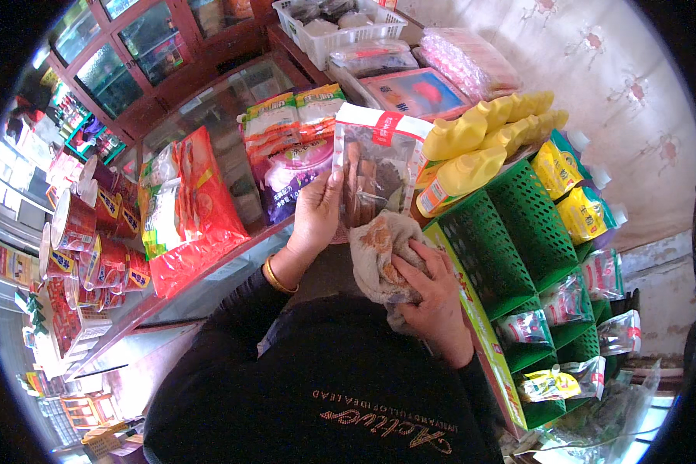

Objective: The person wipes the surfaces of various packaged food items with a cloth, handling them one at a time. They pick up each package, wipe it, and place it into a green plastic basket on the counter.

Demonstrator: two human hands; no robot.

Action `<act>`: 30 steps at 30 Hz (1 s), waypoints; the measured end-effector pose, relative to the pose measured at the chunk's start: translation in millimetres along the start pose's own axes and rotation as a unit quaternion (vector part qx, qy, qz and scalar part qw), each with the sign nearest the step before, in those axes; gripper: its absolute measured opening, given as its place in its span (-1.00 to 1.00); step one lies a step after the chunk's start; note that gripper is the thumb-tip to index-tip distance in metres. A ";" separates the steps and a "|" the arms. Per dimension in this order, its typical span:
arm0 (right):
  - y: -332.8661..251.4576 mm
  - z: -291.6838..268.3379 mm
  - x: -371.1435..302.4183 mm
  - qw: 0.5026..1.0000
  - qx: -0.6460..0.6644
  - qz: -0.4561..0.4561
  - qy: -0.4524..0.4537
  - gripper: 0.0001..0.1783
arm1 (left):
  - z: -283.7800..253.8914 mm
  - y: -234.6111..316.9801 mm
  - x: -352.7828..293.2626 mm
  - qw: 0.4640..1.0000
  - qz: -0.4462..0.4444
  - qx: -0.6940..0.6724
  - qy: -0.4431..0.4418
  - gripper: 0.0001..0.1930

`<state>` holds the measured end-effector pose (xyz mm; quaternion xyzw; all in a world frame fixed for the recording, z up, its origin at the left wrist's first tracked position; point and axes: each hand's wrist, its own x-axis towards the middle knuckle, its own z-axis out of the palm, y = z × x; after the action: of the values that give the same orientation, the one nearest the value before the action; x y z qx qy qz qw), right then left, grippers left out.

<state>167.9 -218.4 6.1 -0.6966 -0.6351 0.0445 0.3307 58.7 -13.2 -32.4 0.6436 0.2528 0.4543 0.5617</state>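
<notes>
The head view takes in a long glass-topped counter beyond the person's arms and, to the right, a green perforated plastic rack divided into compartments, a few small packets in the nearer ones. On the counter's left part lies a stack of glossy red plastic bags; just to the right of the raised hands stands a group of yellow plastic bottles.

Between these, a clear flat plastic pouch with a white top band and a red label is held up, its face toward the camera, brown stick-like pieces showing inside. A crumpled greyish cloth with orange-brown patches covers its lower right part. The right hand is closed over this cloth, fingers bent across its upper side and slightly apart; whether any fingertip reaches the pouch itself cannot be told. The left hand pinches the pouch's left edge, thumb on the front, the other fingers mostly hidden; the pouch extends rightward from that grip. A gold-coloured bangle circles the left wrist.
</notes>
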 end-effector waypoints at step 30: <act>17.9 -43.9 50.5 0.977 -0.075 0.018 0.201 -0.41 | 4.4 5.4 -33.7 0.979 0.037 0.175 -0.100 -0.81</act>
<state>213.9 -189.5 49.1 -0.7252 -0.5447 -0.1381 0.3979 46.1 -44.8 -37.2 0.7831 0.2468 0.3568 0.4456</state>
